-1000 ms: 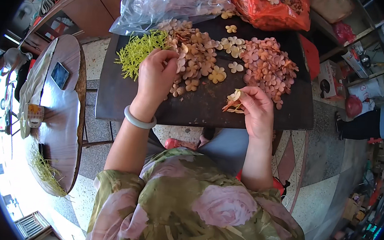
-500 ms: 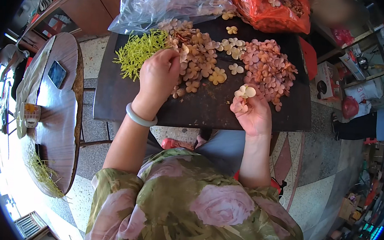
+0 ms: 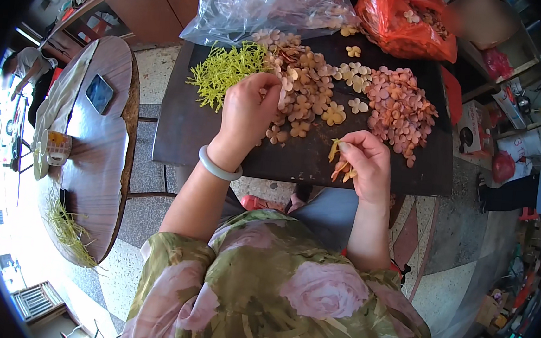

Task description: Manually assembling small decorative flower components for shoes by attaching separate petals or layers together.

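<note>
Dark worktop [image 3: 191,131] carries heaps of fabric flower petals [image 3: 308,89]. Left hand [image 3: 250,107] presses curled fingers into the tan heap mid-worktop; right hand [image 3: 365,164] near the front edge pinches a small petal bundle [image 3: 339,165].

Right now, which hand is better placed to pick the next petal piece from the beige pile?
Left. The left hand already rests on the beige petal pile, fingers among the pieces. The right hand is off the pile and already pinches a small bunch of petals, so it looks occupied.
</note>
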